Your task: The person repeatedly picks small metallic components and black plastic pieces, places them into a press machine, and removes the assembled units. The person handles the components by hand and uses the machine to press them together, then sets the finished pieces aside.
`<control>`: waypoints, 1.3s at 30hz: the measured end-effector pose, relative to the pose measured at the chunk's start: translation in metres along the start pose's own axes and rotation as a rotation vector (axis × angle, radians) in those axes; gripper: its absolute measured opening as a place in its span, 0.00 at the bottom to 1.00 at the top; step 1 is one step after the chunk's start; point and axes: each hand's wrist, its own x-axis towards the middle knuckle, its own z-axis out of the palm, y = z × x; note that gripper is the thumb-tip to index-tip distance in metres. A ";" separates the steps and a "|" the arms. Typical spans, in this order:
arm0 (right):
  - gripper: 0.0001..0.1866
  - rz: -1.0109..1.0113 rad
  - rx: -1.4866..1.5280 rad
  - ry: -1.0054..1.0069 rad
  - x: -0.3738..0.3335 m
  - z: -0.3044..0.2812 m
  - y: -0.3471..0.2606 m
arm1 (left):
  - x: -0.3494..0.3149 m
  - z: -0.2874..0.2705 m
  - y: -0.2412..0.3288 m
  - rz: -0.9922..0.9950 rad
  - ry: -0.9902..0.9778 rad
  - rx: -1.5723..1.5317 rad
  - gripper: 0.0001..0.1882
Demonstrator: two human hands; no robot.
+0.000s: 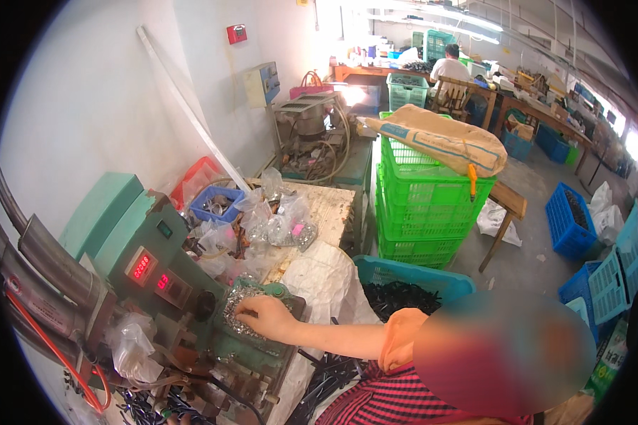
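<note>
From the right, an arm in an orange sleeve reaches to a green tray-like part of a bench machine (142, 241). At its end my right hand (268, 317) is bent down into a heap of small shiny metal parts (242, 294), fingers curled together on some of them. Only a sliver of my left hand (176, 419) shows at the bottom edge, beside black strip-like pieces (138, 407); its grip is hidden. The machine is teal with two red lit displays. More black strips (333, 375) lie under the forearm, near a striped red and black garment.
Behind the machine, bags of metal parts (283, 227) and a blue basket (216, 205) crowd the bench. A teal crate (446, 285) holds black pieces. Green crates (425, 219) stand stacked under a brown sack (446, 138). Another person (450, 67) sits far off.
</note>
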 end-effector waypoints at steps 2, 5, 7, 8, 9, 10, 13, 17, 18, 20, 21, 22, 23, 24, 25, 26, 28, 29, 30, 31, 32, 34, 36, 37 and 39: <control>0.10 -0.100 -0.064 0.056 -0.008 -0.003 0.011 | 0.004 0.034 -0.012 -0.033 -0.055 0.004 0.20; 0.10 -0.218 -0.172 0.130 -0.017 -0.009 0.021 | -0.010 0.061 -0.051 -0.054 -0.063 -0.057 0.22; 0.10 -0.197 -0.250 0.154 -0.034 -0.027 0.021 | -0.009 0.049 -0.027 -0.002 0.086 -0.100 0.21; 0.09 -0.200 -0.293 0.207 -0.043 -0.048 0.022 | 0.002 0.048 -0.010 0.053 0.163 -0.146 0.21; 0.09 -0.223 -0.287 0.225 -0.046 -0.052 0.026 | -0.001 0.047 -0.010 0.079 0.214 -0.103 0.18; 0.08 -0.243 -0.282 0.243 -0.047 -0.054 0.030 | -0.004 0.051 -0.015 0.076 0.211 -0.077 0.17; 0.08 -0.213 -0.271 0.233 -0.048 -0.060 0.031 | -0.009 0.070 -0.037 0.104 0.194 -0.016 0.16; 0.08 -0.173 -0.052 0.111 -0.047 -0.044 -0.005 | -0.012 0.069 -0.043 0.086 0.203 0.053 0.14; 0.08 -0.188 -0.001 0.035 -0.045 -0.037 -0.019 | -0.019 0.064 -0.043 0.066 0.210 0.061 0.14; 0.09 -0.210 0.126 -0.151 -0.036 -0.024 -0.047 | -0.014 0.082 -0.067 -0.113 0.161 -0.035 0.12; 0.09 -0.235 0.148 -0.183 -0.032 -0.017 -0.058 | -0.018 0.094 -0.091 0.085 0.288 -0.005 0.15; 0.09 -0.256 0.173 -0.198 -0.026 -0.009 -0.066 | -0.012 0.094 -0.077 -0.034 0.382 -0.097 0.14; 0.12 -0.320 0.203 -0.150 -0.023 0.009 -0.070 | -0.014 0.090 -0.074 -0.113 0.515 -0.099 0.13; 0.15 -0.327 0.171 -0.127 -0.023 0.022 -0.069 | -0.017 0.085 -0.066 -0.236 0.576 -0.124 0.11; 0.17 -0.209 0.226 -0.108 -0.028 0.028 -0.072 | -0.001 0.053 -0.030 -0.445 0.545 -0.484 0.09; 0.18 -0.103 0.355 -0.140 -0.030 0.034 -0.072 | 0.001 0.055 -0.033 -0.449 0.632 -0.721 0.07; 0.21 -0.019 0.469 -0.108 -0.042 0.041 -0.071 | -0.003 0.029 -0.006 -0.539 0.773 -1.263 0.09; 0.24 0.049 0.576 -0.153 -0.044 0.047 -0.064 | -0.007 0.011 0.007 -0.553 0.757 -1.381 0.09; 0.25 0.098 0.645 -0.175 -0.045 0.045 -0.073 | -0.009 0.000 0.017 -0.518 0.794 -1.454 0.09; 0.26 0.099 0.632 -0.209 -0.046 0.046 -0.077 | -0.013 -0.017 0.027 -0.463 0.771 -1.472 0.08; 0.27 0.090 0.610 -0.239 -0.047 0.044 -0.080 | -0.015 -0.034 0.041 -0.401 0.751 -1.502 0.08; 0.26 0.173 0.771 -0.273 -0.045 0.046 -0.091 | -0.005 -0.062 0.064 -0.116 0.784 -1.435 0.06; 0.26 0.236 0.875 -0.284 -0.043 0.048 -0.102 | 0.014 -0.068 0.070 -0.005 0.784 -1.382 0.06; 0.26 0.260 0.904 -0.287 -0.044 0.049 -0.106 | 0.024 -0.068 0.070 -0.044 0.774 -1.364 0.07; 0.26 0.374 0.851 -0.357 -0.043 0.043 -0.111 | 0.035 -0.064 0.075 -0.094 0.860 -1.300 0.09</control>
